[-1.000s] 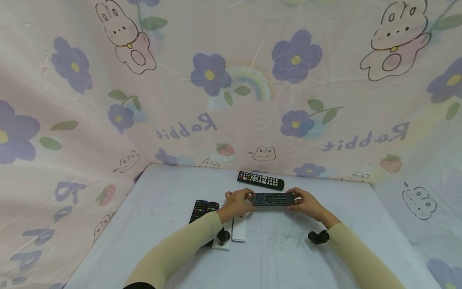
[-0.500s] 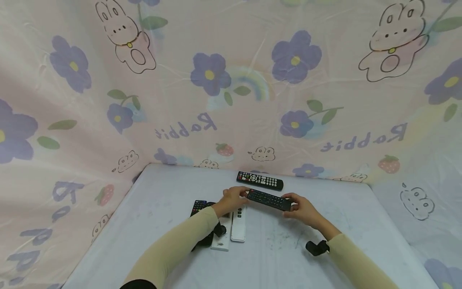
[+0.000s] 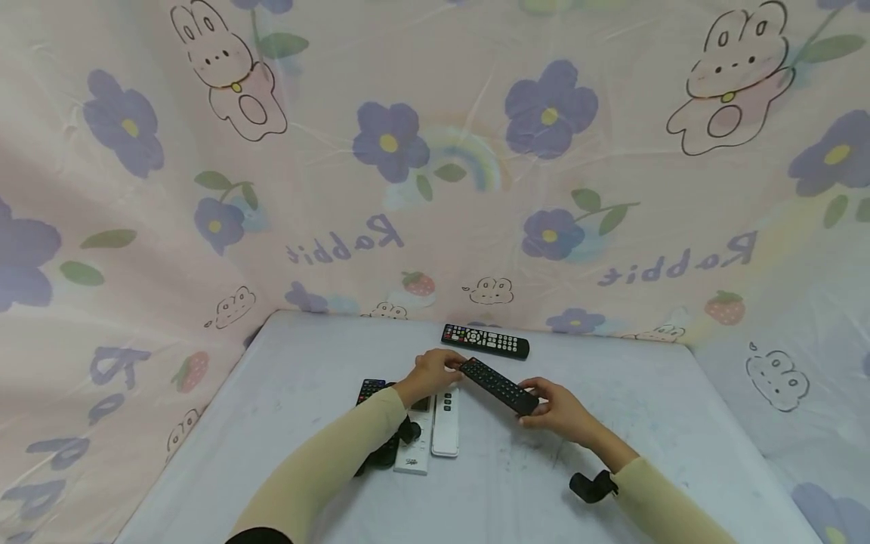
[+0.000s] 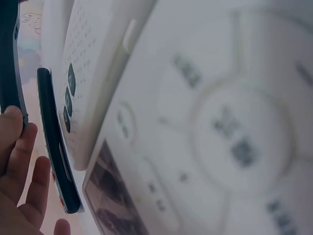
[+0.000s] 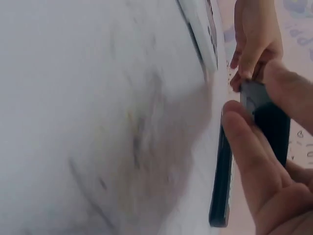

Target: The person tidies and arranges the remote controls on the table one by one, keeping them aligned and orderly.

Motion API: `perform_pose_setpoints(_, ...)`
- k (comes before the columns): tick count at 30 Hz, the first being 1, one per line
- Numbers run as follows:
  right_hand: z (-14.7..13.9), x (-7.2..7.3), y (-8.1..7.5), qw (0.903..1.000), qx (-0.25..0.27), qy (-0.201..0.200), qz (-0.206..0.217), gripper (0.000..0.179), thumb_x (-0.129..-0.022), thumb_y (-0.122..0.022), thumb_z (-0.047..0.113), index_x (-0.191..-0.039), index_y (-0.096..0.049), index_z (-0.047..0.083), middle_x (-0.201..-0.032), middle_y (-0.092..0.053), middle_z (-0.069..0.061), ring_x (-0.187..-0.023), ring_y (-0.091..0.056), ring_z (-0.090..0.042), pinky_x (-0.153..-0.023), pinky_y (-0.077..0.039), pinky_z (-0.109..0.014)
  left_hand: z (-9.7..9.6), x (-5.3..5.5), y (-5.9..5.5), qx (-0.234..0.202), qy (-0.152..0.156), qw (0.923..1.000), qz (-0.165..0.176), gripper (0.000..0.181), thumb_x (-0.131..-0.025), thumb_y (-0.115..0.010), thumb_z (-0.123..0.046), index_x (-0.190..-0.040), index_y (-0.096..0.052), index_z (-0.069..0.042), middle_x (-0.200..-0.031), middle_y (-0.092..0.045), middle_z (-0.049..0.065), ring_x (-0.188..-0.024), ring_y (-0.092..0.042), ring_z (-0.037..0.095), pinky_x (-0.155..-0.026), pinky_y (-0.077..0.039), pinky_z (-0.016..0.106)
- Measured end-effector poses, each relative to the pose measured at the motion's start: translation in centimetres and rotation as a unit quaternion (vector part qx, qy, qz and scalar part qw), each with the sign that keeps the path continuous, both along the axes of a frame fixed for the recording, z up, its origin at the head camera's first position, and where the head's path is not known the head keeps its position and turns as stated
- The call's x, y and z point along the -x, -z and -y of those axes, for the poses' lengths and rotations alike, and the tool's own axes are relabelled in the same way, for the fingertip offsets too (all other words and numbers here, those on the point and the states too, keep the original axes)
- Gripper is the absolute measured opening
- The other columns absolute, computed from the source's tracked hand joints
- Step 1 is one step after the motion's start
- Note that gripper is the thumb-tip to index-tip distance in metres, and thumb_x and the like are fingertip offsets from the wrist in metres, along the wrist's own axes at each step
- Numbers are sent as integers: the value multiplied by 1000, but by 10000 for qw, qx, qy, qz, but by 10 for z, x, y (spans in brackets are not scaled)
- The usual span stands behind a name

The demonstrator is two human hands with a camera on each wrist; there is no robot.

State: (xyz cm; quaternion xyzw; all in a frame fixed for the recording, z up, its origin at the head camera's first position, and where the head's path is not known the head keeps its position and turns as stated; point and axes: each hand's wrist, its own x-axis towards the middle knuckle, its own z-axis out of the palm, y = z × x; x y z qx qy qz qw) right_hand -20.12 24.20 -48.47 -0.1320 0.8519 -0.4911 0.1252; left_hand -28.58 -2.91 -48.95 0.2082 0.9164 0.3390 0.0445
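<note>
Both hands hold one black remote control (image 3: 499,386) above the table, slanting from upper left to lower right in the head view. My left hand (image 3: 430,375) pinches its far left end; in the left wrist view thumb and forefinger grip the remote's tip (image 4: 10,63). My right hand (image 3: 563,412) grips the near right end, and the right wrist view shows thumb and fingers on either side of it. Behind the held remote lies another black remote with white and coloured buttons (image 3: 485,341). Left of it are two white remotes, one plain (image 3: 445,425) and one with a screen (image 3: 414,446).
More black remote (image 3: 371,388) shows partly under the left sleeve (image 3: 326,468). A white sheet (image 3: 516,499) covers the table, smudged near the middle. Patterned curtain (image 3: 462,189) hangs close behind and at both sides. A black wrist camera (image 3: 591,486) sits below the right hand.
The held remote has turned from level to slanting, its right end coming down and toward the person. My right hand has moved down and left with it; my left hand has shifted slightly left.
</note>
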Motion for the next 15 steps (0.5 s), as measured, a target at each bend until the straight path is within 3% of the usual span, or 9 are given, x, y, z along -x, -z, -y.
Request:
perform_pose_setpoints(8, 13, -12, -2, 9990, 423, 21, 121, 65, -79, -75, 2, -133, -40, -9, -107, -68, -21, -89, -71, -24, -72, -56, -24, -2, 1, 1, -4, 90, 9999, 60, 28, -91, -66, -24, -118, -68, -18, -107, -72, -2, -108, -61, 20, -94, -34, 44)
perform_pose_setpoints(15, 26, -20, -4, 9984, -326, 447, -149, 66, -73, -81, 11, -130, -52, -5, -92, -72, -9, -78, -65, -12, -64, -51, -23, -6, 1, 1, -193, 100, 9995, 215, 26, -92, -66, -24, -117, -68, -19, -107, -71, -2, -110, -61, 19, -104, -37, 48)
